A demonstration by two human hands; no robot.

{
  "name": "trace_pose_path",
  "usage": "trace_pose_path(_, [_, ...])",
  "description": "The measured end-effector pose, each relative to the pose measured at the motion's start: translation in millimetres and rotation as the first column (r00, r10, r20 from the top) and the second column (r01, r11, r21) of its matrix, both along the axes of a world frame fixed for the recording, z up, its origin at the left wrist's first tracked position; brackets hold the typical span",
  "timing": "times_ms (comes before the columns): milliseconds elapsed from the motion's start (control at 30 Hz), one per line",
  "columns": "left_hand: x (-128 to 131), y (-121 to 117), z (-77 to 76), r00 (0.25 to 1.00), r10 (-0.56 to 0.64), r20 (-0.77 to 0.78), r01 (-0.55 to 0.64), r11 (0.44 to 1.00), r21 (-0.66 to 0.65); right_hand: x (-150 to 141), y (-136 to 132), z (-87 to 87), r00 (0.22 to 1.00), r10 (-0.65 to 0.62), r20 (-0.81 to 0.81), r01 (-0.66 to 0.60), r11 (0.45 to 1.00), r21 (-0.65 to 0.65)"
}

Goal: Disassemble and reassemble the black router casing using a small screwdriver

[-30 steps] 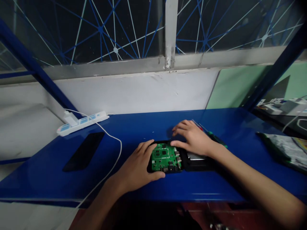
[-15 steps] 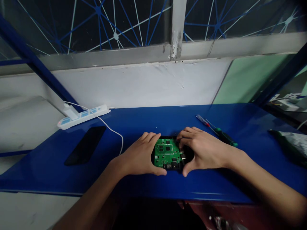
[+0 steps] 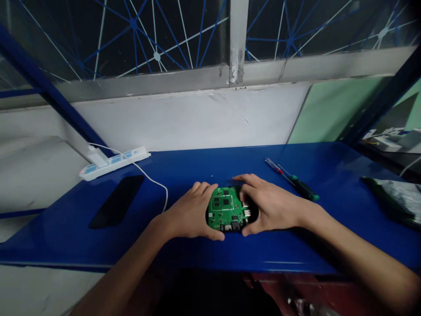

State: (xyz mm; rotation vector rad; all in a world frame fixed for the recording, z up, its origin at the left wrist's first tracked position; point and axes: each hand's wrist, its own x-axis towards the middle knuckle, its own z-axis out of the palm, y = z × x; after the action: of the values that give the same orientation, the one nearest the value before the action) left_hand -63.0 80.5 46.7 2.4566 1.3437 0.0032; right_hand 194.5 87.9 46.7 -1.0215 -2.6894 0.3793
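Note:
A green circuit board with dark chips and metal ports lies on the blue table, a black edge showing around part of it. My left hand wraps the board's left side, fingers at the far edge and thumb along the near edge. From the right, my right hand curls around the other side. Its thumb touches the near right corner by the ports, a bent finger presses on the board's right part, and the index finger stretches past the far edge. The underside is hidden.
Two screwdrivers lie right of the hands, one with a green-black handle, one with a clear handle. On the left are a black phone-like slab, a white power strip and a white cable. A silvery bag sits far right.
My right hand has shifted left and closed in on the board's right side, its index finger now stretched out. My left hand keeps its hold. The view has moved slightly.

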Motion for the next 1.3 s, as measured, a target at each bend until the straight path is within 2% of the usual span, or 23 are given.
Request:
trace_pose_path(200, [2.5,-2.2,5.3,0.998,-0.014,0.055,0.013,1.000,0.016,0.4,1.4,6.4,0.996,0.054,-0.070,-0.056,0.998,-0.028])
trace_pose_path(333, [-0.5,-2.9,0.8,0.997,0.022,0.070,-0.021,1.000,-0.011,3.8,1.6,13.2,0.991,0.079,-0.112,-0.087,0.994,-0.062])
trace_pose_path(500, [-4.6,-1.4,-6.5,0.995,-0.009,0.096,0.009,1.000,0.006,6.3,0.7,10.9,0.988,0.106,-0.114,-0.115,0.990,-0.081])
trace_pose_path(867, [-2.6,-3.0,-2.9,0.994,0.027,0.108,-0.023,0.999,-0.034,0.2,0.3,9.1,0.997,0.003,-0.081,-0.005,1.000,-0.024])
trace_pose_path(1167, [-10.5,-6.9,-1.3,0.972,0.097,0.215,-0.076,0.992,-0.103,10.4,8.9,6.3,0.977,-0.047,-0.208,0.058,0.997,0.044])
trace_pose_path(1300, [-15.0,-5.3,3.9,0.955,0.092,0.283,-0.093,0.996,-0.010,13.6,14.3,3.8,0.972,-0.052,-0.231,0.073,0.994,0.083])
